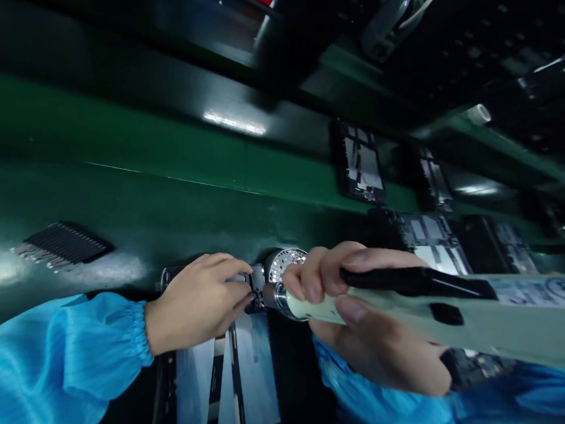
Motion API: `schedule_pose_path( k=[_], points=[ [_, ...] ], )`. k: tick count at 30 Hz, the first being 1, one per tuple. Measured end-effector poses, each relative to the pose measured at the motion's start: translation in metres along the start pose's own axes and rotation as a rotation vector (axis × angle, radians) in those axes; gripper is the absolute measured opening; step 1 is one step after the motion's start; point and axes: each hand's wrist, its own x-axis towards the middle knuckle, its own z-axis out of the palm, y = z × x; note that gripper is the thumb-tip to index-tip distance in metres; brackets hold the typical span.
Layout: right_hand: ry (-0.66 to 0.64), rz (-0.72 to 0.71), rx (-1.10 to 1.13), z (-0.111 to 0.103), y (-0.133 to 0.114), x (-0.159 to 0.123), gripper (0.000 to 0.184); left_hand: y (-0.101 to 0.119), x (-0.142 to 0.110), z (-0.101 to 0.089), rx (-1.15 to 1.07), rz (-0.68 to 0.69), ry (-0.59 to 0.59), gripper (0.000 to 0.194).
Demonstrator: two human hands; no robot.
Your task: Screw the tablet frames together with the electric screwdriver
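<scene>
Opened device [255,374] lies beneath the left hand [199,305], whose fingers bend over its upper end, grip unclear; the right hand [382,345] clasps a power screwdriver [516,323], tip there too. Screw work seems underway, next needing steady alignment. A round dish [286,259] crowds the tip; worktop [177,209] stretches beyond.

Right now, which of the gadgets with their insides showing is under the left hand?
The gadget at the bottom of the picture: two dark strips cross its pale panels. The other gadgets lie farther right, away from the left hand.
</scene>
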Motion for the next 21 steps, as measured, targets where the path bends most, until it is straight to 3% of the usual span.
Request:
schedule_pose_path(
  k=[9,21],
  points=[
    [-0.028,0.026,-0.031,-0.0004,-0.0042,0.0015,0.027,0.0035,0.0019,-0.0023,-0.020,-0.051,-0.044,0.016],
    [0.028,0.073,-0.076,0.0034,-0.0087,-0.0021,0.023,0.0022,0.0031,0.0026,-0.050,-0.042,0.010,0.015]
  ],
)
